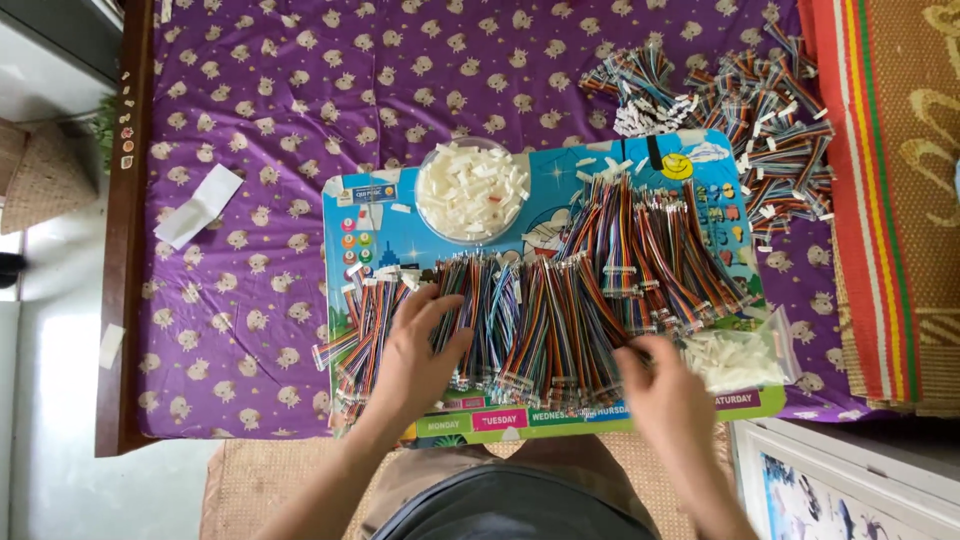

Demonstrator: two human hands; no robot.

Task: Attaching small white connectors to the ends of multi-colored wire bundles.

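Wire bundles (pixel 540 320), multicoloured, lie in rows on the blue board (pixel 400 240); left hand (pixel 415 355) rests spread and open on them, right hand (pixel 665 390) pinches strands at the row's edge, so best press flat, lifting few strands.

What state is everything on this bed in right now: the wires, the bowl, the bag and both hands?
Left hand: flat on the wire bundles.
Right hand: fingers in the wires.
Clear bowl: full of white connectors.
Plastic bag: open, holding white connectors.
Far wire heap: untouched.
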